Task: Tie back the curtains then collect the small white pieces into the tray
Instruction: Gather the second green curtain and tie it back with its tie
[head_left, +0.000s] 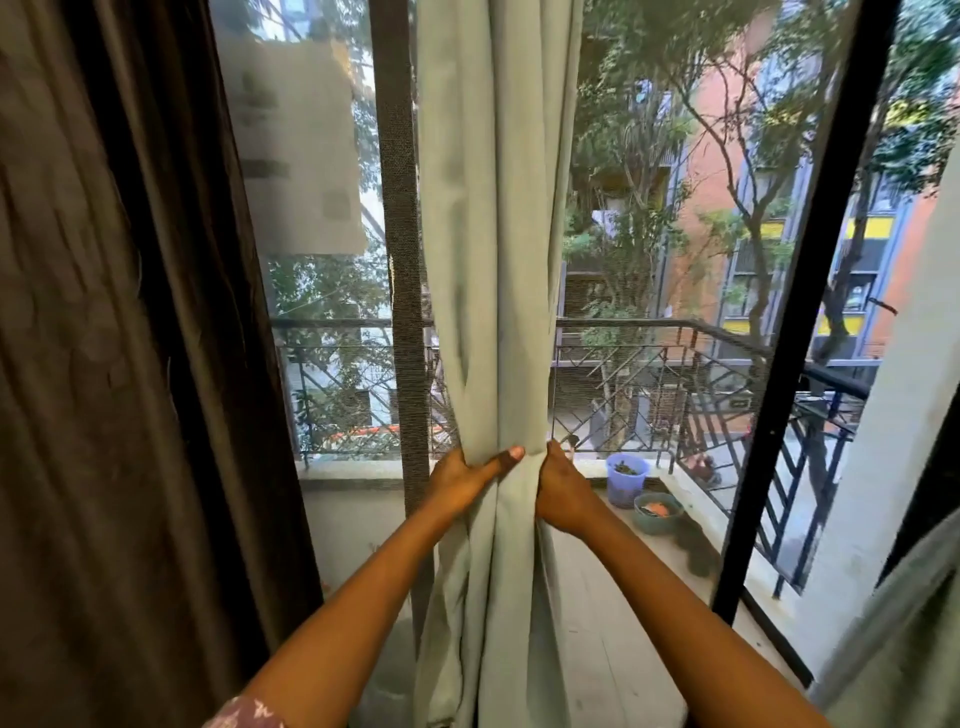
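Pale green curtain (493, 260) bunched at the window, left hand (462, 480) and right hand (563, 488) gripping it from either side, dark brown curtain (104, 364) at left, balcony railing (649, 384) beyond

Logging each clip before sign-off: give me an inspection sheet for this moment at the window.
Surface: pale balcony ledge beyond the mesh screen.
Job's things: pale grey-green fabric curtain bunched at the middle, no tie seen; dark brown curtain hangs loose; tray and white pieces not seen.
Clutter: blue plastic pot and green bowl on the ledge.
Grippers: left hand and right hand both grip the grey-green curtain.
Cables: nothing seen.
Surroundings: black metal railing, trees, buildings.
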